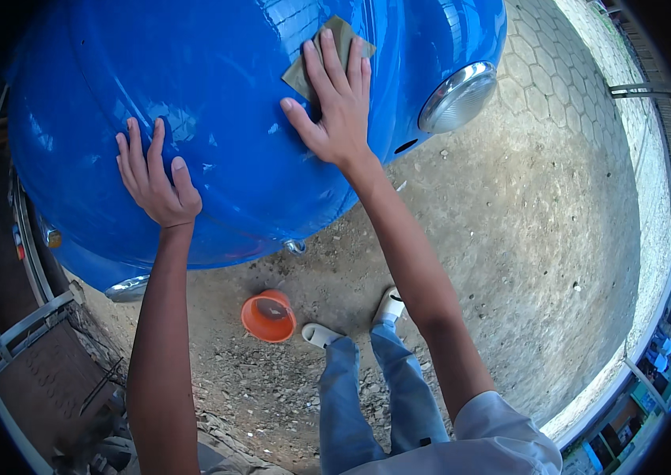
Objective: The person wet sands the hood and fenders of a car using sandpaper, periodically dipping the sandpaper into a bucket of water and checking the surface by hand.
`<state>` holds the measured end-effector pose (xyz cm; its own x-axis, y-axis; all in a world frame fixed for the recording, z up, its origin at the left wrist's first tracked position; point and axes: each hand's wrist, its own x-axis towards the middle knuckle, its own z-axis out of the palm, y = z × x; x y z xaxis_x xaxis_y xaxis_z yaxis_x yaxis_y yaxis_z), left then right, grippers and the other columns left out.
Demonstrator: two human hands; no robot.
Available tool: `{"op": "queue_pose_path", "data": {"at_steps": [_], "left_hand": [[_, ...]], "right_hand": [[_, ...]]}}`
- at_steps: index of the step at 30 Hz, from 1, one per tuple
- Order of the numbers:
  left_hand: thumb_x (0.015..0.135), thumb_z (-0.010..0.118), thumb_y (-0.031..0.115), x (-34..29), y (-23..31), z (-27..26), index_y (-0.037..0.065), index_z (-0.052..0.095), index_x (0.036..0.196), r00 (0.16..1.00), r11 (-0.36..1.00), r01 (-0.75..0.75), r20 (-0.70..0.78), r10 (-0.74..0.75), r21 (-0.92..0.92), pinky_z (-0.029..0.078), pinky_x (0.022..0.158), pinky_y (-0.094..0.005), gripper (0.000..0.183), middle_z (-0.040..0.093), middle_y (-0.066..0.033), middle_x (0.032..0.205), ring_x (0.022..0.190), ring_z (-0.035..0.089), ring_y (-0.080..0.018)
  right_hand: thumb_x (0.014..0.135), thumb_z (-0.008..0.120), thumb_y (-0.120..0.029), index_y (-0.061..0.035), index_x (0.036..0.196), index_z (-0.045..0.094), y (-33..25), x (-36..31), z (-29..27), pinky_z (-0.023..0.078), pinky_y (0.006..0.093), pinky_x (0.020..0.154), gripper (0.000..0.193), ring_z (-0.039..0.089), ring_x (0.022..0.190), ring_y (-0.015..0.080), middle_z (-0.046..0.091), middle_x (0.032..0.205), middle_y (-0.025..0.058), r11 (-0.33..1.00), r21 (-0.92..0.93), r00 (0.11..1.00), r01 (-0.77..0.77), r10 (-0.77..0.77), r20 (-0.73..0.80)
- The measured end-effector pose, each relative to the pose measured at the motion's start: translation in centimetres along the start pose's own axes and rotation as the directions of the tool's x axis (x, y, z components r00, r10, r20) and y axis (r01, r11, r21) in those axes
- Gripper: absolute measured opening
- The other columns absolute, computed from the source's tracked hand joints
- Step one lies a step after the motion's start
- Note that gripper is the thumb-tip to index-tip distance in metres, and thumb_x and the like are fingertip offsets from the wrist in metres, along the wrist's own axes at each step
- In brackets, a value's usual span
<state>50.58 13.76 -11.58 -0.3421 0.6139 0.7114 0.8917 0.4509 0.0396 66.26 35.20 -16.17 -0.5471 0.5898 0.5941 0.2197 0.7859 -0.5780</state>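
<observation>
My right hand (335,111) lies with fingers stretched over a thin olive-brown sheet (299,79), pressing it flat against the glossy blue front hood (225,95) of a car. The sheet has straight edges and pointed corners; whether it is cloth or paper I cannot tell, and its middle is under my fingers. To the left, my left hand (160,176) rests on the same hood, open, fingers apart and nothing in it. A round chrome-rimmed headlight (459,98) sits to the right of my right hand.
An orange bucket (268,317) stands on the dirt ground below the hood, left of my sandalled feet (321,336). A small metal hook or latch (294,247) juts from the hood's lower edge. Hexagonal paving (545,63) lies at the far right, bordered by a pale kerb (652,206).
</observation>
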Motion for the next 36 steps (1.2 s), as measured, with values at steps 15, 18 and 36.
{"op": "queue_pose_path", "data": {"at_steps": [15, 18, 36], "left_hand": [[0.104, 0.032, 0.029, -0.8, 0.3, 0.2, 0.009, 0.060, 0.139, 0.992, 0.988, 0.074, -0.111, -0.059, 0.133, 0.030, 0.115, -0.0542, 0.049, 0.057, -0.0122, 0.145, 0.137, 0.049, -0.0363], [0.106, 0.033, 0.033, -0.1, -1.5, 0.1, 0.007, 0.061, 0.137, 0.981, 0.990, 0.140, -0.144, -0.133, 0.036, 0.029, 0.116, -0.0552, 0.050, 0.056, -0.0122, 0.146, 0.138, 0.047, -0.0365], [0.102, 0.040, 0.020, -0.8, -2.9, -0.8, 0.016, 0.061, 0.141, 0.941, 0.941, 0.337, -0.035, -0.336, 0.012, 0.025, 0.120, -0.0547, 0.045, 0.050, -0.0106, 0.153, 0.145, 0.040, -0.0374]], "right_hand": [[0.097, 0.043, -0.067, -0.0273, 0.158, 0.034, -3.8, -20.3, 1.5, 0.012, 0.0592, 0.123, 0.073, 0.015, 0.154, 0.0395, 0.025, 0.167, 0.0036, 0.982, -0.015, 0.813, 0.189, -0.148, 0.563], [0.096, 0.048, -0.064, -0.0245, 0.157, 0.038, -3.9, -12.1, 1.5, 0.012, 0.0618, 0.121, 0.073, 0.015, 0.153, 0.0443, 0.025, 0.166, 0.0105, 0.988, -0.093, 0.951, 0.126, -0.093, 0.294], [0.093, 0.048, -0.069, -0.0130, 0.155, 0.040, -8.6, -5.1, 3.5, 0.008, 0.0604, 0.121, 0.084, 0.018, 0.153, 0.0428, 0.030, 0.165, 0.0098, 0.925, -0.021, 0.829, 0.380, -0.330, 0.450]]}}
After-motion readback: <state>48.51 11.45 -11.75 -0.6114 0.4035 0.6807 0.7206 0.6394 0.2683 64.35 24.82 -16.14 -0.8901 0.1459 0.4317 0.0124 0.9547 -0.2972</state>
